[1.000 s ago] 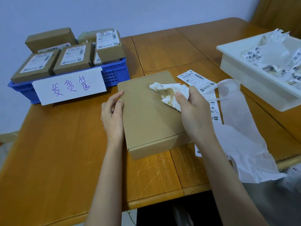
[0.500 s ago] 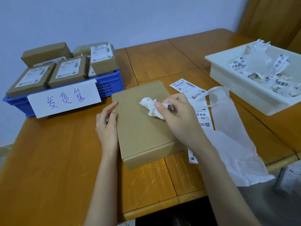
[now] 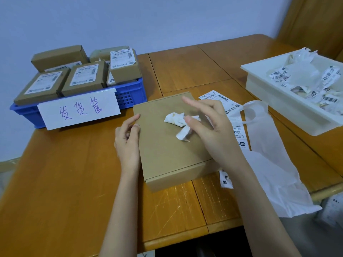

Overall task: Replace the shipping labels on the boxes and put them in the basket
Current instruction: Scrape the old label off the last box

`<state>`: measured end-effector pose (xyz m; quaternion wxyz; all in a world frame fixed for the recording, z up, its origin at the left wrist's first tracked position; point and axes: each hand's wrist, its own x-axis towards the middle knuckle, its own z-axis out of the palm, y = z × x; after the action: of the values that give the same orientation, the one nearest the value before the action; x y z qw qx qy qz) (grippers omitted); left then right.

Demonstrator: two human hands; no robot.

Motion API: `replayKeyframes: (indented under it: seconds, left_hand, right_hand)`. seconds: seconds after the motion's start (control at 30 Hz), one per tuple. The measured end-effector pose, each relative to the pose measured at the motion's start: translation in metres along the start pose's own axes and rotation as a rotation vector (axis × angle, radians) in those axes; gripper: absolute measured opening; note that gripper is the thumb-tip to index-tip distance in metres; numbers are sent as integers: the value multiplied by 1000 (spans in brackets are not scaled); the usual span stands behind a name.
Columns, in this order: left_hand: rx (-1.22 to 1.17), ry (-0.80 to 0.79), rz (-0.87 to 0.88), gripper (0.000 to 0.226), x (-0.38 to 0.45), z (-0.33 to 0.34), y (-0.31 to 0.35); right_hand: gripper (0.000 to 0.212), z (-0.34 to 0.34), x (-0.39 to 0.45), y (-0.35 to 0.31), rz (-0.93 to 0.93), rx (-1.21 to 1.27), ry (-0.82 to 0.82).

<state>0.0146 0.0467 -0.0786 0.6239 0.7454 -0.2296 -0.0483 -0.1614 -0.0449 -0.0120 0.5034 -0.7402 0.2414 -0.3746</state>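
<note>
Resting on a scuffed, glossy wooden table [image 3: 65, 182], a flat rectangular cardboard box [image 3: 167, 151] of plain matte kraft lies at centre. The left hand [image 3: 128, 138] touches the box's 9 o'clock edge, fingers loosely curled and gripping nothing. The right hand [image 3: 209, 127] hovers over the top face, fingers spread and relaxed; its thumb appears to touch a crumpled old label [image 3: 181, 125], white and creased, lying on the lid. At 3 o'clock, a strip of printed shipping labels [image 3: 220, 100] and limp, translucent backing paper [image 3: 269, 160] trail off the table edge. At 10 o'clock, a blue perforated plastic basket [image 3: 130, 93] holds labelled boxes [image 3: 85, 78] behind a handwritten paper sign [image 3: 79, 110]. At 2 o'clock, a white plastic tray [image 3: 278, 101] contains wadded label scraps.
</note>
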Motion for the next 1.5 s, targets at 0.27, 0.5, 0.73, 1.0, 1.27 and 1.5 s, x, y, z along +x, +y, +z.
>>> replayKeyframes:
  seconds: [0.27,0.5,0.73,1.0,1.27,1.5]
  left_hand:
    - [-21,0,4,29,-1,0,1]
    - [-19,0,0,30,0,1,1]
    - [-10,-1,-4,30,0,1,-1]
    - [-16,-1,-24,30,-1,1,0]
    - [-17,-9,-11,30,-1,1,0]
    - [-10,-6,-2,30,0,1,0]
  right_hand:
    - [30,3,46,10,314,-114,4]
    - [17,7,65,22,249,-429,-142]
    - [11,10,58,24,206,-421,-85]
    - [22,-5,42,17,298,-93,-107]
    - [35,2,53,13,487,-76,-17]
    - [15,28,38,2,169,-533,69]
